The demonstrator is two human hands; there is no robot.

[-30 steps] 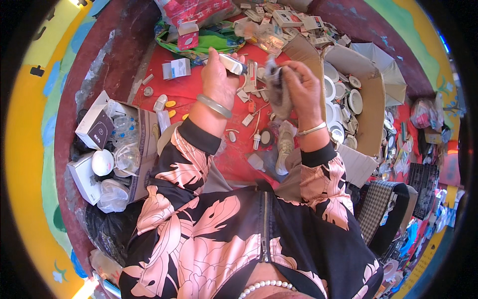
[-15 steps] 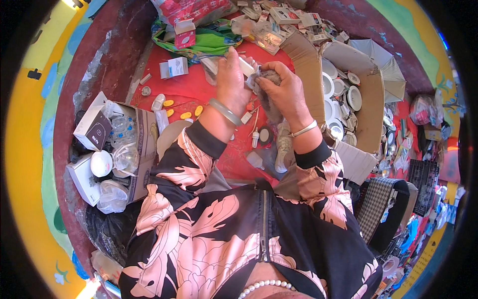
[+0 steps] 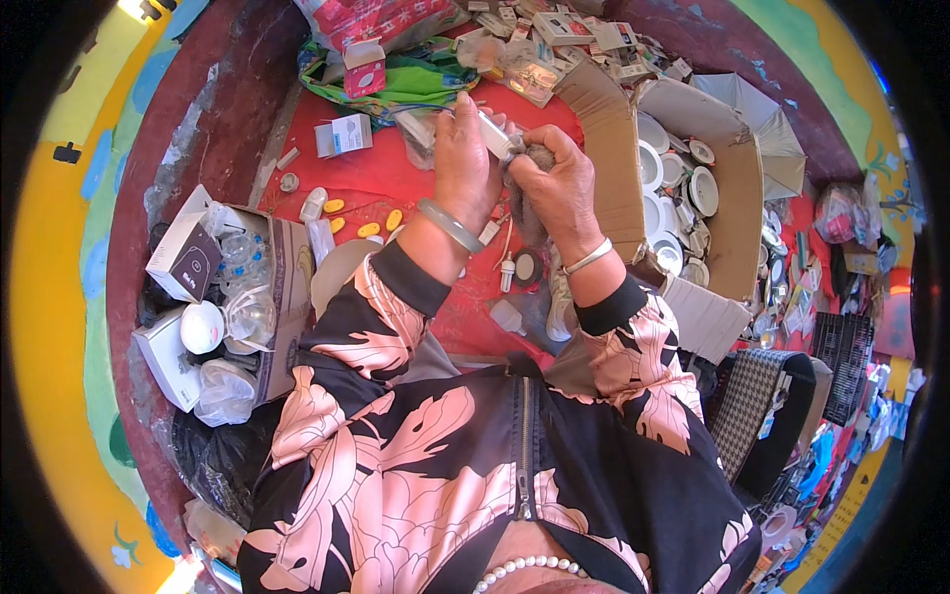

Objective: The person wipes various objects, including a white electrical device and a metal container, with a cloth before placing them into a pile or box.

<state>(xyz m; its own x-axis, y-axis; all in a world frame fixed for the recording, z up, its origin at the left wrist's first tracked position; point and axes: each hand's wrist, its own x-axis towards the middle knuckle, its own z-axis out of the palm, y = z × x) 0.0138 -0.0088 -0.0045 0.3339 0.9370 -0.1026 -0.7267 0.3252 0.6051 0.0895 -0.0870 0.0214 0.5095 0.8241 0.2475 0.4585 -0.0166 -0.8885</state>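
My left hand (image 3: 463, 166) is closed around a small white oblong piece (image 3: 496, 136), whose exact kind I cannot make out. Bunched in my right hand (image 3: 564, 188) is a grey rag (image 3: 527, 206); its upper part presses against the near end of the white piece, while the rest hangs down. Both hands are raised over a red cloth (image 3: 445, 307). Several yellow oval pieces (image 3: 368, 230) lie below my left wrist. Under my right hand are a black-and-white roll (image 3: 527, 267) and a small white bulb-like piece (image 3: 508, 275).
At the right, an open cardboard box (image 3: 727, 208) holds round white lamp fittings. A box (image 3: 287, 287) with plastic-wrapped items stands at the left. Ahead lie a pink box (image 3: 365, 69), a white-and-blue box (image 3: 344, 136), a green cloth bag (image 3: 421, 79) and heaped small packages (image 3: 594, 45).
My right hand has shifted slightly left and down with the rag. The white piece has turned a little in my left hand and stays gripped.
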